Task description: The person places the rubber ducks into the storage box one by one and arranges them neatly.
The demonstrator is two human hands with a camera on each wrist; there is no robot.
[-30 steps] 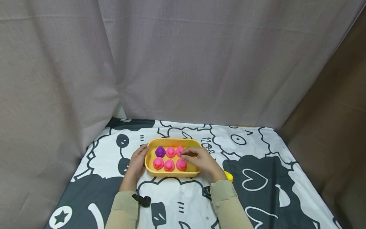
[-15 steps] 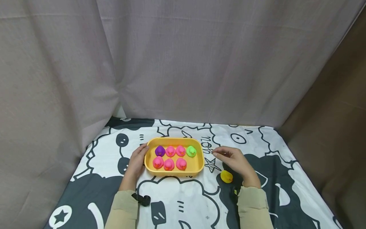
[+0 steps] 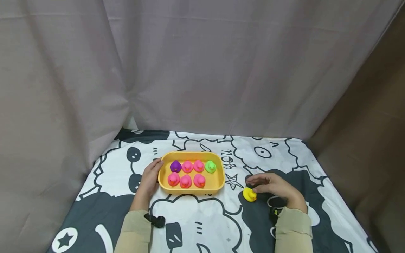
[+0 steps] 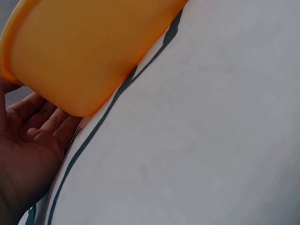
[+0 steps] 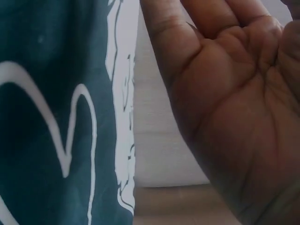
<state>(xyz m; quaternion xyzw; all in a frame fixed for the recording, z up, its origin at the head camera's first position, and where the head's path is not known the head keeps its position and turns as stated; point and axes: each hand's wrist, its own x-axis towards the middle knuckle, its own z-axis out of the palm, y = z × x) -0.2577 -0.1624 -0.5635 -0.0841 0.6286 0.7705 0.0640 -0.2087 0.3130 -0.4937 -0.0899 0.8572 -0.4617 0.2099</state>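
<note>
A yellow tray carries several small rubber ducks: pink ducks, a purple duck and a green duck. My left hand holds the tray's left end at the rim; in the left wrist view its fingers lie against the outer wall. To the right of the tray, a yellow duck sits on the cloth. Close beside that duck is my right hand, thumb at its side and fingers spread apart above it. The right wrist view shows the open palm, not the duck.
A cloth with black-and-white cartoon print covers the table. Grey curtains hang behind and along the left, and a brown curtain on the right. A black strap is on the left wrist.
My right hand has left the tray, where the green duck now shows, and moved right and down to the yellow duck. My left hand stays at the tray's left end.
</note>
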